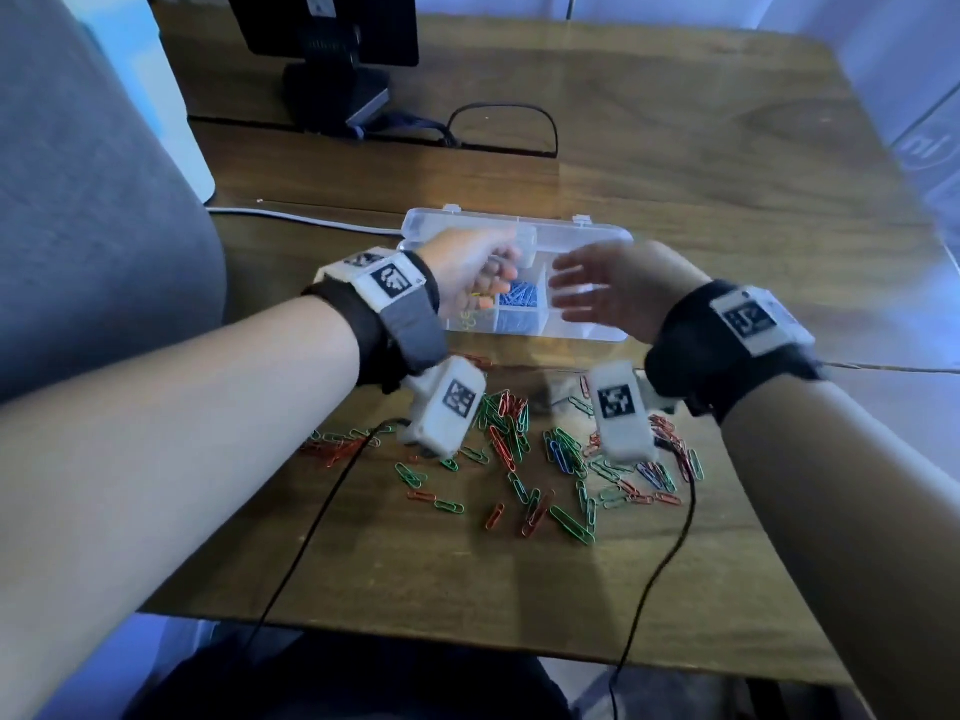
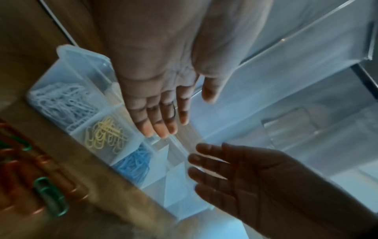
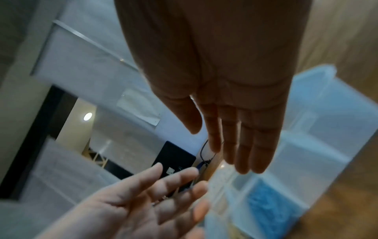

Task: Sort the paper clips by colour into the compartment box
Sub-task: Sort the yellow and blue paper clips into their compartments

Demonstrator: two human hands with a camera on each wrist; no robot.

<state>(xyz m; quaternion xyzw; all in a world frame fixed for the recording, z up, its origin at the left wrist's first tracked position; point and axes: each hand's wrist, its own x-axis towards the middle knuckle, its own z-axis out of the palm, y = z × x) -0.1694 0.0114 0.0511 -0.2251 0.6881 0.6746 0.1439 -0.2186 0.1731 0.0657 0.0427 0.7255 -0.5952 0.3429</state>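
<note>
A clear compartment box (image 1: pixel 571 335) lies open mid-table, its lid (image 1: pixel 571 233) folded back behind it. Its cells hold white clips (image 2: pixel 61 105), yellow clips (image 2: pixel 106 134) and blue clips (image 1: pixel 519 298) (image 2: pixel 135 163) (image 3: pixel 270 210). Both hands hover above the box, palms turned toward each other. My left hand (image 1: pixel 483 272) (image 2: pixel 161 113) (image 3: pixel 159 194) has straight, relaxed fingers and holds nothing. My right hand (image 1: pixel 587 288) (image 3: pixel 241 137) (image 2: pixel 235 174) is also flat and empty. Loose red, green and blue clips (image 1: pixel 519 449) lie scattered in front of the box.
A monitor stand (image 1: pixel 332 90) and a looped black cable (image 1: pixel 504 127) sit at the back of the wooden table (image 1: pixel 727 163). A white cable (image 1: pixel 311 218) runs behind the box. Black wrist-camera cables (image 1: pixel 311 537) trail across the near table. A grey panel (image 1: pixel 78 226) stands at left.
</note>
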